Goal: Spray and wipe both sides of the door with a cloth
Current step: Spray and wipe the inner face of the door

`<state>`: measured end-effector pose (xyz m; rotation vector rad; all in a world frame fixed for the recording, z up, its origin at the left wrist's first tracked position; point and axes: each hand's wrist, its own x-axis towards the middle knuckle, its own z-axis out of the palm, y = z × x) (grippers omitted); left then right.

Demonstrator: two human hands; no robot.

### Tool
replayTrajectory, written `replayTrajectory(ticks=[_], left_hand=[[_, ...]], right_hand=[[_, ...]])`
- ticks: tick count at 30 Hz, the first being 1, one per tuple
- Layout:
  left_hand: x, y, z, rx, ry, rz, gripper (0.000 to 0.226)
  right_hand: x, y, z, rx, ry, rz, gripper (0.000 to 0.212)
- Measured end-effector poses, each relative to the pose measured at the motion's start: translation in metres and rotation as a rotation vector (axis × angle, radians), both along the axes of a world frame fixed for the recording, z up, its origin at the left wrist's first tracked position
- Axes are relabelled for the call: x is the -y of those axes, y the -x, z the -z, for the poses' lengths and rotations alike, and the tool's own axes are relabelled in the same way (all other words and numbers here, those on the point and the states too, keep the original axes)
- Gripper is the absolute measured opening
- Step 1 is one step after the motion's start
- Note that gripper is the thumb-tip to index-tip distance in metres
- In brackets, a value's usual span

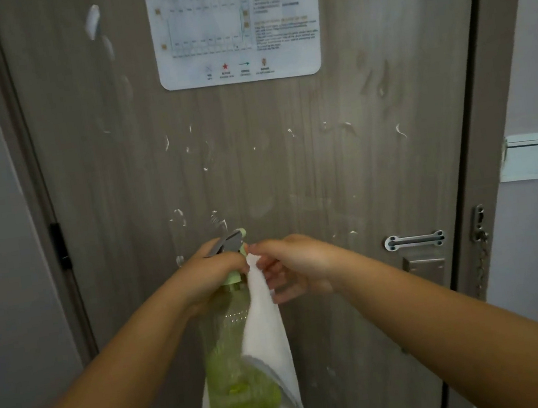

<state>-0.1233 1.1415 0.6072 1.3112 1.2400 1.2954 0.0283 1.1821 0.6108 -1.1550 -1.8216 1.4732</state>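
A: Where do things stand?

B: The door [291, 173] is shut and fills the view, with white flecks and wet streaks scattered across its middle. The left hand [216, 272] grips the neck of the bottle [233, 362], fingers curled round it under the grey trigger head. The bottle hangs in front of the door's lower half, green liquid in its bottom part.

A: And the cloth?

B: The cloth [267, 341] hangs beside the bottle, partly over it. The right hand [289, 266] pinches its top corner between thumb and fingertips, right against the left hand. The other fingers curl loosely below.

A: What could go wrong from here?

B: I'd say the pinch is slight. If the right hand pulls while the left also traps a fold, the cloth may snag on the trigger or slip and drop to the floor.

A: Anything with the spray?

B: The nozzle sits close to the cloth and the right hand's fingers. A squeeze now would likely wet them, not the door. Also, the notice [235, 23] is stuck high on the door; heavy spray or a hard wipe could soak or lift it. The chain [481, 251] and plate [414, 241] at the right edge could catch the cloth.
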Motion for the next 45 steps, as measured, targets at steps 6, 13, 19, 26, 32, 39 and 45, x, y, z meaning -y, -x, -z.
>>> replayTrajectory(ticks=[6, 13, 19, 26, 32, 39, 45], left_hand=[[0.002, -0.003, 0.006, 0.149, -0.005, 0.052, 0.042], [-0.004, 0.007, 0.019, -0.125, -0.055, -0.001, 0.028], [-0.011, 0.024, 0.034, -0.259, -0.141, -0.056, 0.043], [-0.013, 0.003, 0.056, -0.306, -0.033, 0.185, 0.055], [-0.015, -0.014, 0.077, -0.102, 0.019, 0.322, 0.063], [-0.026, -0.009, 0.058, 0.020, -0.021, 0.205, 0.040], [-0.039, -0.006, 0.036, -0.131, 0.017, 0.157, 0.022]], right_hand=[[-0.002, 0.009, 0.008, -0.007, -0.086, 0.114, 0.005], [-0.023, -0.013, -0.003, 0.258, -0.417, 0.016, 0.029], [-0.038, -0.037, -0.026, 0.366, -0.673, -0.071, 0.031], [-0.054, -0.038, -0.029, 0.277, -0.702, 0.078, 0.021], [-0.057, -0.047, -0.034, 0.247, -0.687, 0.186, 0.019], [-0.062, -0.075, -0.032, 0.963, -0.697, 0.484, 0.058], [-0.051, -0.060, -0.034, 0.622, -0.234, 0.313, 0.039]])
